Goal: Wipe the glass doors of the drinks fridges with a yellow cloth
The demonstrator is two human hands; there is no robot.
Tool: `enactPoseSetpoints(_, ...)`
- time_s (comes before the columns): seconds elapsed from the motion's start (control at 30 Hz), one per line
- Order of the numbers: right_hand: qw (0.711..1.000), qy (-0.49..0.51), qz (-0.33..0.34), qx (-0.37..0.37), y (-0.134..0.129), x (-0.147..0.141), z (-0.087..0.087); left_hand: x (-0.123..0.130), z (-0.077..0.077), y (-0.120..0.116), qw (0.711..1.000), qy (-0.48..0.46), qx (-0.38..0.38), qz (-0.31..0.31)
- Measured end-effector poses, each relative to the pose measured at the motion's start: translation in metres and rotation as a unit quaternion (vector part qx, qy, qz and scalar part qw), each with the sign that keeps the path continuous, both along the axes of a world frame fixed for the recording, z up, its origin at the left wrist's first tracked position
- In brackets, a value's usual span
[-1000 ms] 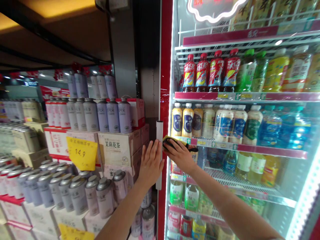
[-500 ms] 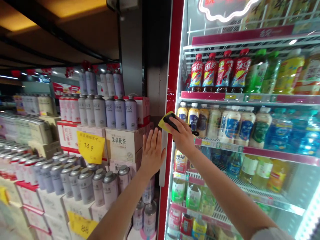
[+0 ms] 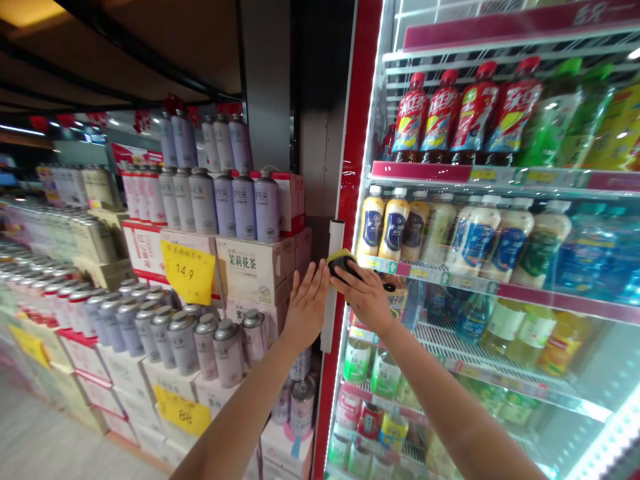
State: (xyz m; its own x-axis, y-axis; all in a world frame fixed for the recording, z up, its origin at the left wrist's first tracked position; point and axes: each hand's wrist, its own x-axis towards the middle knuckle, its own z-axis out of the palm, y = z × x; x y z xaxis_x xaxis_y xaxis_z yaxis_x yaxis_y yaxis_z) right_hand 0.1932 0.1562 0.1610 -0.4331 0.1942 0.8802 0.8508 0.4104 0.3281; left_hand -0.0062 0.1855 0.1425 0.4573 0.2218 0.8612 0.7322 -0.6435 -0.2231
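Right hand has dropped and drawn in toward the left since my last look, bringing the yellow-and-black pad with it, so the two hands now sit almost side by side.

From my end, the right hand reads as closed, curled around the pad and clearly holding it. The pad lies at about 11 o'clock from the middle of that hand, its long axis running nearly level and dipping slightly to the right. I can't tell whether it is cloth or sponge. The right hand is plainly the nearer one; the left hand sits at about 8 o'clock from the pad, flat and open with its fingers spread, holding nothing.

Just past the left fingertips stands an upright white strip beside the red frame of a glass cooler door. The fingertips are very close to it, but I can't tell whether they touch. At 1 o'clock from the right hand, bottles with yellow caps stand behind the glass above a price rail. Out at 9 o'clock from the left hand, a carton of jasmine tea carries lavender cans, and a yellow price tag hangs further along.
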Motion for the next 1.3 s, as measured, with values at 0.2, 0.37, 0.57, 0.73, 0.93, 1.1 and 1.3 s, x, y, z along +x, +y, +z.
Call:
enactPoseSetpoints(0.2, 0.999, 0.016, 0.022, -0.032, -0.004, -0.004, -0.067, -0.006, -0.066, -0.014, 0.997, 0.026, -0.057, 0.036)
enactPoseSetpoints(0.37, 0.997, 0.041, 0.043, -0.057, -0.011, -0.015, -0.130, -0.014, -0.125, -0.029, 0.992, 0.053, -0.095, 0.065)
enactPoseSetpoints(0.57, 0.993, 0.050, 0.013, -0.103, -0.020, -0.028, -0.192, -0.017, -0.185, -0.043, 0.984, 0.069, -0.122, 0.110)
enactPoseSetpoints(0.73, 0.993, 0.048, 0.021, -0.104, -0.028, -0.028, -0.192, -0.010, -0.201, -0.051, 0.981, 0.044, -0.130, 0.138)
enactPoseSetpoints(0.93, 0.995, -0.034, 0.001, -0.091, -0.029, -0.011, -0.125, 0.006, -0.158, -0.042, 0.987, 0.001, -0.109, 0.118)
enactPoseSetpoints(1.1, 0.997, -0.017, -0.028, -0.066, -0.019, -0.004, -0.040, 0.025, -0.065, -0.023, 0.992, -0.061, -0.091, 0.069)
enactPoseSetpoints(1.3, 0.996, 0.035, -0.077, -0.014, -0.017, -0.006, 0.059, 0.040, 0.050, -0.006, 0.996, -0.080, -0.045, 0.004)
